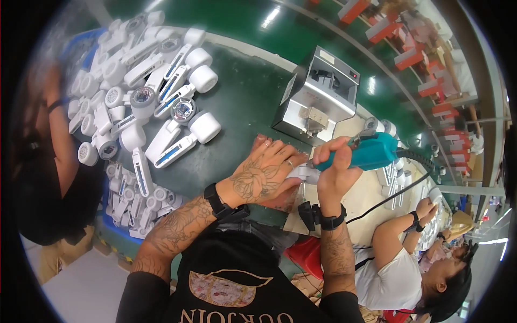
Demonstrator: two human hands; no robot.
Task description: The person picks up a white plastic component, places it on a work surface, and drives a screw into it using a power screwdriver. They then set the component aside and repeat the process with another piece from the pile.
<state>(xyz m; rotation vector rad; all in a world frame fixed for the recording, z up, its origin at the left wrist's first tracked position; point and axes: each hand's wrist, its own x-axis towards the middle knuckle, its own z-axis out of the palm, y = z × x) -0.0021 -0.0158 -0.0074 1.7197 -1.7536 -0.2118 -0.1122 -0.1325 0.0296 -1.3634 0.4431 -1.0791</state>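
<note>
My right hand (335, 175) is wrapped round a teal electric screwdriver (377, 151), which lies nearly level with its front end pointing left. A black coiled cord (417, 158) runs from its back. My left hand (261, 172) lies over a reddish-brown pad (280, 202) on the bench, its fingers closed round a small white plastic part (305, 173). The screwdriver's nose reaches this part; my fingers hide most of it, and whether the bit touches a screw cannot be seen. Just beyond my hands stands a silver and black screw feeder (318, 91).
White handheld fans (180, 110) lie heaped across the left of the green bench (237, 81). More white parts (132, 199) fill a blue bin below them. A person (59, 145) works at far left, another (398, 264) at right. A black cable (388, 200) crosses the pale board (366, 215).
</note>
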